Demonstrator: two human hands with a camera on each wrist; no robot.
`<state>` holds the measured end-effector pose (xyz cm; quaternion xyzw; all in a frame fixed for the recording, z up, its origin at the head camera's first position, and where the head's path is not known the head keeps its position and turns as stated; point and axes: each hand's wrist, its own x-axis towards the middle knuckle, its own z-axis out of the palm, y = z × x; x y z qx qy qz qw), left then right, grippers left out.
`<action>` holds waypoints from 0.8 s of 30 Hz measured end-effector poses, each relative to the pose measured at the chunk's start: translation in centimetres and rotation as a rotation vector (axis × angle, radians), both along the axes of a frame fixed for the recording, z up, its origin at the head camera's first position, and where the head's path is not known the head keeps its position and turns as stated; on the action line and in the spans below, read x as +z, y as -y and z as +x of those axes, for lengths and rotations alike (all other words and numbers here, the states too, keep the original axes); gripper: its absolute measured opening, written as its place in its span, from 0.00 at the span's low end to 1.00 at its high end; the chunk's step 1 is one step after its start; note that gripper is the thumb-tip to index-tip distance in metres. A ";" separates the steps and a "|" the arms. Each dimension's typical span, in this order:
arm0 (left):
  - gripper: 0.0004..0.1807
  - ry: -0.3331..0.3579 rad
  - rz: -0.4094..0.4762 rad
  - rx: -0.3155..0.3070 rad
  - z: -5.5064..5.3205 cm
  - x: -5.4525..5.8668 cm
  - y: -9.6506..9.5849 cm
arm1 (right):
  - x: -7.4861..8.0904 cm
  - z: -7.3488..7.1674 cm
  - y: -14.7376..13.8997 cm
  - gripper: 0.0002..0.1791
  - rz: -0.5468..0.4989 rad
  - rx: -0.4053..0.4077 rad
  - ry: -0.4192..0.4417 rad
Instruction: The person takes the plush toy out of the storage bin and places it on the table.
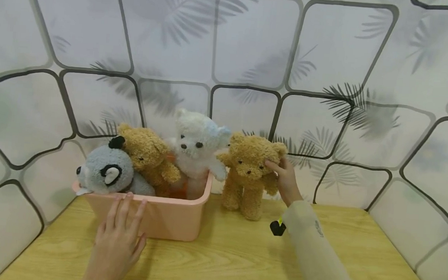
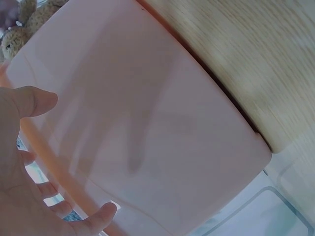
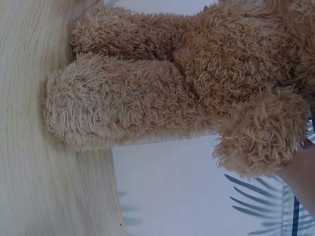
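A brown teddy bear (image 1: 250, 172) stands upright on the table to the right of a pink plastic bin (image 1: 175, 219). My right hand (image 1: 286, 179) grips the side of its head, thumb in front near the eye. The right wrist view shows the bear's shaggy legs (image 3: 118, 101) touching the tabletop. My left hand (image 1: 117, 236) rests on the bin's front rim with its fingers extended; the thumb (image 2: 39, 101) is spread apart over the outer wall. Inside the bin sit a grey plush toy (image 1: 106, 171), a second brown teddy bear (image 1: 146, 154) and a white plush bear (image 1: 196, 144).
The wooden table (image 1: 215, 269) backs onto a pale curtain (image 1: 254, 42) with dark rounded outlines and leaf prints, which also runs along both sides. A small black object (image 1: 277, 228) with a yellow bit shows beside my right wrist.
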<state>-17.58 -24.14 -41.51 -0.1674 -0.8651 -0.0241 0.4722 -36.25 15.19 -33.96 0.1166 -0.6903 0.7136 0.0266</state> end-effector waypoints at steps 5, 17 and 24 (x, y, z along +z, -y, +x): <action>0.35 -0.002 0.002 -0.005 0.1 0.0 0.0 | -0.2 0.2 -0.5 0.42 -0.066 0.008 -0.041; 0.36 0.000 0.008 0.002 0.1 0.1 0.0 | -0.6 1.6 -1.4 0.20 -0.327 -0.051 -0.208; 0.35 0.000 0.005 -0.002 0.0 0.1 -0.1 | -0.3 3.1 -1.9 0.13 -0.528 -0.043 -0.309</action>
